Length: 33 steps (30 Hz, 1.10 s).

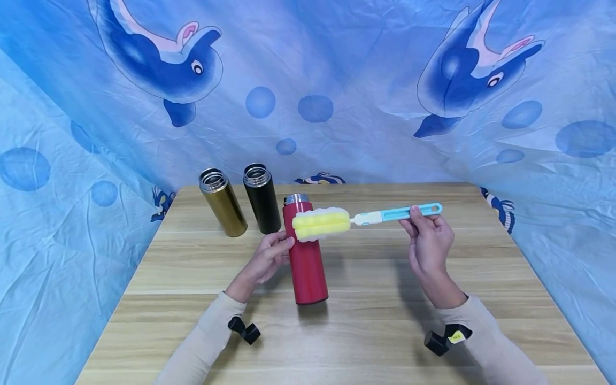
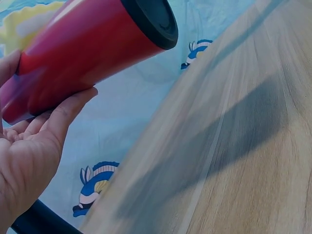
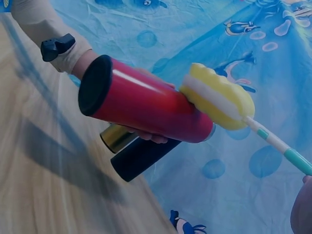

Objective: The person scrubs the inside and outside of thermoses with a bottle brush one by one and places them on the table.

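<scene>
My left hand (image 1: 269,255) grips a red thermos bottle (image 1: 308,272) around its upper body and holds it above the table. The bottle has no lid, and its steel neck (image 1: 295,199) points up and away; its black base (image 2: 155,22) shows in the left wrist view. Between the thumb and fingers of my right hand (image 1: 430,240) is the blue and white handle (image 1: 399,214) of a bottle brush. The brush's yellow and white sponge head (image 1: 322,224) overlaps the red bottle just below its neck in the head view.
A gold bottle (image 1: 224,206) and a black bottle (image 1: 263,200), both without lids, stand upright on the wooden table (image 1: 385,331), left of the red one. A blue dolphin-print cloth (image 1: 356,144) hangs behind the table and along both sides.
</scene>
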Motion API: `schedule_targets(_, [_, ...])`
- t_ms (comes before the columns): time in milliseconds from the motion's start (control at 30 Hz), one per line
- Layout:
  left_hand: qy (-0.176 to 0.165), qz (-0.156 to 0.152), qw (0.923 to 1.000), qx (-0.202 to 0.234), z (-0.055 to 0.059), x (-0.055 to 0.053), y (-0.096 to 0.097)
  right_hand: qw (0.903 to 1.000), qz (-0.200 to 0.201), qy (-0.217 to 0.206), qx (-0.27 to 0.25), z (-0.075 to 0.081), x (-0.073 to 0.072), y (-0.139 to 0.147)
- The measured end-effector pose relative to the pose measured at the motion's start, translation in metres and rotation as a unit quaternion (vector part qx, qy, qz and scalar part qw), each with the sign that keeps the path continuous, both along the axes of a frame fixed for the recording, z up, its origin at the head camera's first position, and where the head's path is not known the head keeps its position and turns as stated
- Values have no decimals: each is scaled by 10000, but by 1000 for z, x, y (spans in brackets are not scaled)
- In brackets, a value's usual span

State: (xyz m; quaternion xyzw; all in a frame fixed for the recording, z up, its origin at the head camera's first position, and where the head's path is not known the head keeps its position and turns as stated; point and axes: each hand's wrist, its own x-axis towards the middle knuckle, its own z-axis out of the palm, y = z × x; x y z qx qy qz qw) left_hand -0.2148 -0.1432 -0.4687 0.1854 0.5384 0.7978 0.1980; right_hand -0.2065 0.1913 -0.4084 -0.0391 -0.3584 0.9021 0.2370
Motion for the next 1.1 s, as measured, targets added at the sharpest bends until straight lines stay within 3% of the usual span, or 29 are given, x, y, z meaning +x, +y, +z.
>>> schedule_targets(367, [27,1,10000,89,-3,-4,-1,9995,87,-276,108,-8,11,7])
schedule_targets(1100, [29,227,9997,81,1,-12,1,9961,122,-742,460,-18,37,13])
